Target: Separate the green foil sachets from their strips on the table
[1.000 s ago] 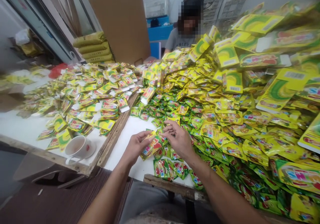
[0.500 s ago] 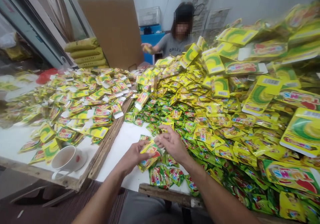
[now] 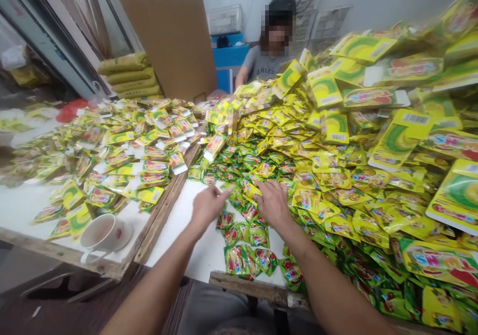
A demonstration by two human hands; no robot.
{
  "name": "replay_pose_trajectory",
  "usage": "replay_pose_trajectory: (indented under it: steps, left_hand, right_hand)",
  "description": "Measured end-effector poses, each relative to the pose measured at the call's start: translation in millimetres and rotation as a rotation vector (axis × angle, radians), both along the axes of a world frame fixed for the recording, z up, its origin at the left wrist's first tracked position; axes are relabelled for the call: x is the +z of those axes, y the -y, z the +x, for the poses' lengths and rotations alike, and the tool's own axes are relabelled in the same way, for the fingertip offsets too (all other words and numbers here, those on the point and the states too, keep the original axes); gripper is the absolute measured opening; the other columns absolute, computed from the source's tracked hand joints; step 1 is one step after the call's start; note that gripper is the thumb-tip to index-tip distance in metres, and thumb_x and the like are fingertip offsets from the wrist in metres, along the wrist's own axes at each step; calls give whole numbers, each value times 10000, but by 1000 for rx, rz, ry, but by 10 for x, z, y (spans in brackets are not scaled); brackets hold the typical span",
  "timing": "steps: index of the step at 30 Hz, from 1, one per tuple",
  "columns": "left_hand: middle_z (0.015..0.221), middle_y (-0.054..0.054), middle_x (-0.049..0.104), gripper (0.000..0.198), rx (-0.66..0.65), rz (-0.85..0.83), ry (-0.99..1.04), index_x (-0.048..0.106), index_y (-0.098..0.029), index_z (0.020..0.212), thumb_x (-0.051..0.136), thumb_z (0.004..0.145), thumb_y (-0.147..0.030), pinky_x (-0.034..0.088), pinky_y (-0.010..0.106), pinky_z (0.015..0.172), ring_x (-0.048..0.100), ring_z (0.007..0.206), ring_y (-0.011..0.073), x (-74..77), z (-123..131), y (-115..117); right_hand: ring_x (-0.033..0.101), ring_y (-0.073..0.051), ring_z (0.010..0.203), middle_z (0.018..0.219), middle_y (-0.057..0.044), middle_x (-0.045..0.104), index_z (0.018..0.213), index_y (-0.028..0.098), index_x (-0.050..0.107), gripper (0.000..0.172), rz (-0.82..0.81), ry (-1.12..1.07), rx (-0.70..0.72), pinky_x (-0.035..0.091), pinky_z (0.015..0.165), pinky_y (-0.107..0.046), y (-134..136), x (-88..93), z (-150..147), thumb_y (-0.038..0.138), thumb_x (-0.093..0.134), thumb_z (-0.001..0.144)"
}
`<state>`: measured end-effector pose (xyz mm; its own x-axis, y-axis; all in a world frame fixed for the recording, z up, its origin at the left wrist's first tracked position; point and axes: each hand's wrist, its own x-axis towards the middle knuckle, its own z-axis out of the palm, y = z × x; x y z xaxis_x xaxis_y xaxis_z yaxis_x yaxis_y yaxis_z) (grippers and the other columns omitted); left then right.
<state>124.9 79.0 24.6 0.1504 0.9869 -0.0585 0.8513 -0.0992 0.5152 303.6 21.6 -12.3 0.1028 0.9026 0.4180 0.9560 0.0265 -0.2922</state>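
My left hand (image 3: 209, 206) is at the near edge of the heap, index finger stretched toward a small yellow packet (image 3: 251, 191). Its other fingers are partly hidden, and nothing shows in its grasp. Palm down, my right hand (image 3: 274, 203) lies on the heap with its fingers apart, fingertips at that yellow packet and the green packets around it. Small green packets (image 3: 236, 259) with red fruit pictures lie in front of me on the white tabletop (image 3: 170, 225), between my forearms.
A large mound of yellow packets (image 3: 336, 175) and flat printed boxes (image 3: 399, 136) rises on the right. More boxes (image 3: 153, 168) cover the left table beyond a wooden edge (image 3: 164, 210). A mug (image 3: 106, 235) stands near that table's front. Across sits a person (image 3: 267, 68) in grey.
The printed box that both hands held is gone from them. Both hands have moved forward onto the packets, the right palm down. The co-worker's raised hand has dropped behind the heap.
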Motion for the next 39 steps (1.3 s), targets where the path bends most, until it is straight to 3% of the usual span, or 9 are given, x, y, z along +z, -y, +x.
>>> replay_pose_trajectory:
  steps: [6, 9, 13, 16, 21, 25, 30, 34, 39]
  left_hand:
    - [854, 87, 671, 252, -183, 36, -141, 596, -189, 805, 534, 763, -430, 406, 291, 649, 622, 799, 238, -303, 389, 104]
    - [807, 71, 670, 151, -109, 51, -64, 601, -194, 837, 497, 764, -275, 410, 301, 673, 616, 782, 233, -333, 337, 74]
    - [725, 29, 650, 179, -45, -124, 457, 615, -188, 842, 503, 723, -261, 440, 297, 658, 602, 720, 207, -292, 186, 43]
    - [740, 7, 638, 157, -77, -404, 900, 624, -171, 785, 560, 652, -224, 453, 248, 630, 589, 681, 153, -234, 64, 94]
    - [619, -24, 557, 122, -97, -666, 1200, 606, -163, 725, 636, 661, -263, 386, 189, 497, 495, 517, 85, -143, -8, 289]
    - [644, -22, 585, 248, -71, -568, 1217, 601, -158, 769, 720, 653, -342, 393, 191, 518, 520, 541, 89, -126, 38, 390]
    - [616, -4, 605, 312, -37, -522, 1143, 611, -127, 736, 789, 558, -313, 398, 227, 537, 510, 513, 101, -178, 51, 342]
    - [690, 9, 611, 269, -171, -427, 1011, 611, -130, 758, 763, 590, -274, 388, 219, 548, 506, 564, 98, -192, 30, 252]
    - [957, 44, 621, 545, -427, -501, 896, 552, -199, 1013, 798, 527, -233, 416, 217, 558, 569, 640, 114, 44, -4, -60]
  right_hand:
    - [521, -197, 794, 866, -82, 592, 838, 178, 560, 171, 114, -248, 52, 376, 673, -277, 7, 42, -2, 152, 392, 855]
    - [526, -188, 687, 783, -53, 582, 878, 188, 532, 160, 81, -345, 24, 361, 603, -269, 32, 100, -18, 179, 375, 850]
    - [493, -167, 583, 660, 5, 537, 959, 213, 538, 188, -29, -544, 31, 349, 557, -257, 64, 223, -12, 243, 388, 849]
    - [513, -156, 625, 697, 17, 560, 1003, 221, 561, 223, -164, -713, 190, 390, 592, -254, 64, 264, -15, 286, 432, 833]
    - [565, -180, 866, 922, -26, 635, 970, 198, 602, 220, -180, -784, 348, 425, 793, -305, 69, 201, -118, 236, 458, 807]
    - [578, -174, 810, 867, -28, 637, 995, 197, 582, 227, -154, -869, 304, 454, 764, -311, 91, 155, -222, 251, 489, 795]
    - [610, -171, 801, 873, -48, 643, 1020, 178, 547, 352, -253, -1243, 294, 498, 704, -293, 86, 156, -268, 406, 575, 753]
    - [619, -191, 791, 845, -37, 661, 921, 174, 610, 404, -465, -1324, 294, 517, 653, -293, 70, 119, -254, 495, 645, 678]
    - [569, -171, 506, 607, -14, 628, 711, 159, 617, 404, -349, -1338, 66, 454, 457, -283, 3, 27, -187, 545, 667, 599]
